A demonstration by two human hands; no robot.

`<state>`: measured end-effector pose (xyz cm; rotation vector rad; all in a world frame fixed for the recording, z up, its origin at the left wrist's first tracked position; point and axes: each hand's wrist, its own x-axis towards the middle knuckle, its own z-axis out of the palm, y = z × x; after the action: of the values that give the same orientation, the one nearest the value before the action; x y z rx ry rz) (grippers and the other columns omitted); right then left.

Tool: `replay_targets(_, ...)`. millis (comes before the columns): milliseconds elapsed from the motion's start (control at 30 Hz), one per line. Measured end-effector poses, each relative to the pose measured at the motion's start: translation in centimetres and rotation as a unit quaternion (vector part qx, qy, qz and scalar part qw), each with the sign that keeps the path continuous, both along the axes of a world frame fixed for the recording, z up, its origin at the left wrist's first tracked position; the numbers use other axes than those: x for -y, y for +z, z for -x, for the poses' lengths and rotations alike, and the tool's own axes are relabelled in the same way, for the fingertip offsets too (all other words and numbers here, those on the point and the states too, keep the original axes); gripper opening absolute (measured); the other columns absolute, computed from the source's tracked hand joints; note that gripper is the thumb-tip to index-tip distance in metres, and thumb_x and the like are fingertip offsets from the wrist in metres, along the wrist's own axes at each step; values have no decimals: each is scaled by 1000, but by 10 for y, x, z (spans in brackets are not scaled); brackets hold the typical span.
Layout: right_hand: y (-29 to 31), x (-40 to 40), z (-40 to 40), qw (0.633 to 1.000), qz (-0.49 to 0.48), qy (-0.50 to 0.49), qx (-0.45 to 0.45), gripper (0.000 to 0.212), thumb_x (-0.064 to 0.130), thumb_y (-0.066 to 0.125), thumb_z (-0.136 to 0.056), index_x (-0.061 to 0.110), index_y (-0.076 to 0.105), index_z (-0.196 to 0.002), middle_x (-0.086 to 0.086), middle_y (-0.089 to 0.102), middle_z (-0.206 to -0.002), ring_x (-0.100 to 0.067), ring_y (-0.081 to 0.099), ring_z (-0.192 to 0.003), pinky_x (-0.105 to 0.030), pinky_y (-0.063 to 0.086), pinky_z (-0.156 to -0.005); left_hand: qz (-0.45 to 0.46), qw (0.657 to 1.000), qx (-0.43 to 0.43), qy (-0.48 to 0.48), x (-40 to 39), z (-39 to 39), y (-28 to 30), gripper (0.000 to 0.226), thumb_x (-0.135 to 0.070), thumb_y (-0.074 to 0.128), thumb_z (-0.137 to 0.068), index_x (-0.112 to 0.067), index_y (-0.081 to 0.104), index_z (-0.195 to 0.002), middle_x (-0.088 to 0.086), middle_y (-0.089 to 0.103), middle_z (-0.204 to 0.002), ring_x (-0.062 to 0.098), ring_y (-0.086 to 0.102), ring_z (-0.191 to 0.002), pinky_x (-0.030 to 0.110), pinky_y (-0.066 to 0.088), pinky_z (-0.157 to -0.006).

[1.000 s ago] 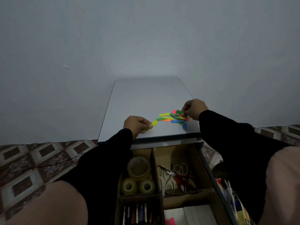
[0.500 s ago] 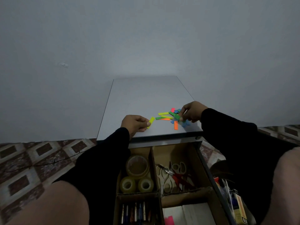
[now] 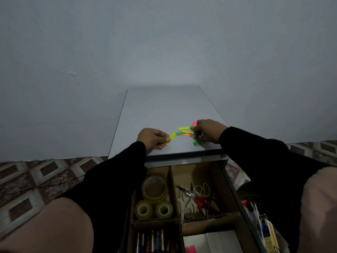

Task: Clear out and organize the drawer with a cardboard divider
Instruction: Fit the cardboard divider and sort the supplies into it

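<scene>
Above the open drawer [image 3: 231,181] and its cardboard divider [image 3: 172,189], the left hand [image 3: 153,138] is pinching a yellow strip [image 3: 171,138] on the white cabinet top [image 3: 160,110], while the right hand [image 3: 209,130] is curling its fingers onto the scattered coloured strips [image 3: 186,131] lying beside it.

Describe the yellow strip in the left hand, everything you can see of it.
The yellow strip is a small, flat, neon yellow-green rectangle, seemingly a thin paper or plastic flag. The left hand pinches its lower end between thumb and fingers. It tilts up to the right over the white cabinet top, left of the loose coloured strips.
</scene>
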<state>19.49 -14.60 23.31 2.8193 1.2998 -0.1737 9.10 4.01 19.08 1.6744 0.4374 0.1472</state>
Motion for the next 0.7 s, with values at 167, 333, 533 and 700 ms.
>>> replay_targets(167, 4, 8, 0, 990, -133, -28, -29, 9, 5, 61, -83, 9, 67, -88, -7, 64, -92, -20, 55, -85, -19, 40, -70, -163, 986, -11, -34, 9, -17, 16, 13, 2, 71, -77, 0, 71, -90, 5, 60, -61, 11, 50, -54, 16, 42, -46)
replay_targets(333, 2, 26, -8, 904, -373, -144, -150, 22, -6, 65, -75, 13, 61, -66, -4, 60, -63, -16, 55, -64, -16, 41, -55, -350, 929, -16, -122, 25, -49, 29, 22, 1, 70, -78, -2, 72, -100, 8, 61, -82, 11, 54, -66, 16, 43, -59)
replay_targets(533, -10, 38, -15, 831, -461, -201, -237, 25, -10, 66, -77, 12, 61, -66, -6, 60, -63, -12, 54, -57, -10, 44, -45, -472, 864, -70, -159, 39, -73, 27, 45, -12, 69, -83, -10, 59, -127, 13, 61, -122, 25, 55, -114, 28, 42, -94)
replay_targets(700, -15, 38, -14, 814, -482, -210, -247, 22, -8, 67, -78, 10, 61, -68, -8, 61, -65, -13, 55, -58, -15, 45, -50, -505, 851, -44, -138, 44, -72, 23, 23, -12, 67, -84, -9, 70, -107, 10, 65, -112, 23, 58, -104, 29, 45, -84)
